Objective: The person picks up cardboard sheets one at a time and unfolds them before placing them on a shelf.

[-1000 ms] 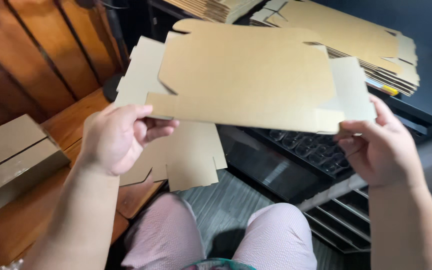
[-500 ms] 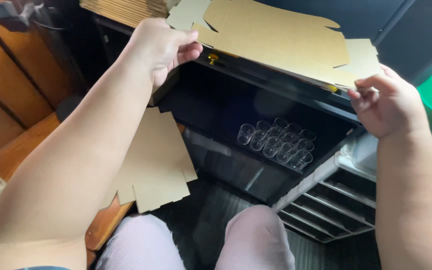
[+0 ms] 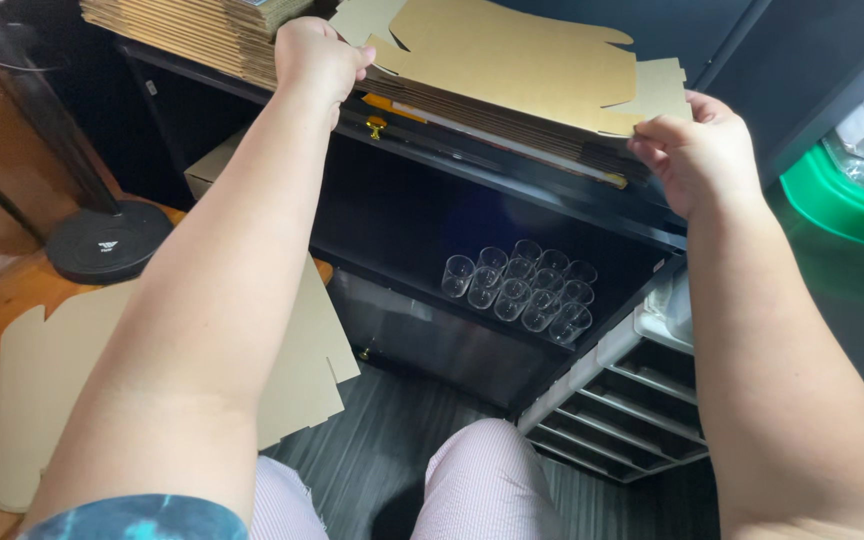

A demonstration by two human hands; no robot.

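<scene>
Both hands grip a flat cardboard blank [image 3: 512, 60] atop a stack.
Left hand [image 3: 317, 55] and right hand [image 3: 697, 150] pinch its edges (fingertips partly hidden underneath).

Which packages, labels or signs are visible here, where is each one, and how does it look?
Flat cardboard box blank: top shelf, tan, held by left hand and right hand.
Stack of flat blanks: upper left, tan.
Loose blank: on wooden floor, left, tan.
Small label: on round black base, pale.
No screens.
</scene>
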